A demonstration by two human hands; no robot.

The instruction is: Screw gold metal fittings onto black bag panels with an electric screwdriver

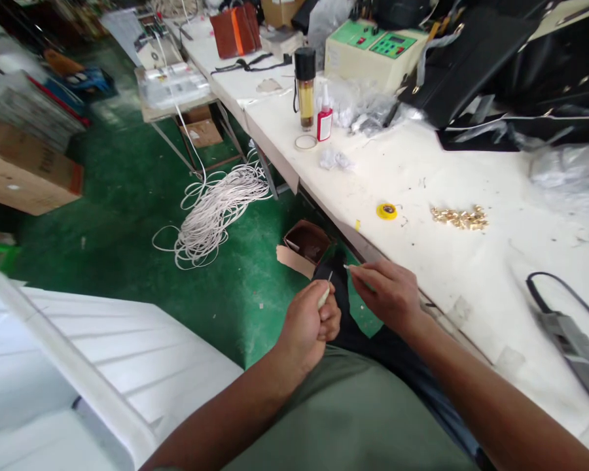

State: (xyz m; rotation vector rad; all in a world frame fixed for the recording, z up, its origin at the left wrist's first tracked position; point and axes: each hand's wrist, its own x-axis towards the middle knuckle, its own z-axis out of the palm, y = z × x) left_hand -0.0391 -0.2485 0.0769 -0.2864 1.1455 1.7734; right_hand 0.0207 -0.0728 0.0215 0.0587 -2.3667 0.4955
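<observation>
My left hand (pixel 310 320) is closed in a fist above my lap. It grips a small pale-handled tool (pixel 324 297) whose thin tip points up; the exact kind is not clear. To its right, beside the table edge, my right hand (pixel 387 291) pinches a tiny whitish piece (pixel 346 266) between thumb and forefinger, too small to name. The two hands are a short way apart. Below and beyond them, an open brown box (pixel 308 242) stands on the floor. Small gold metal fittings (pixel 460 217) lie on the table, with a yellow round item (pixel 387 210) to their left.
The white table (pixel 343 196) runs along my right. On it are a bottle (pixel 305 91), a red glue bottle (pixel 324 121), a green-topped machine (pixel 375 49), black bags (pixel 476 65) and a grey corded tool (pixel 576 353). White cord (pixel 216 209) lies coiled on the floor; a white bin (pixel 127 327) stands left.
</observation>
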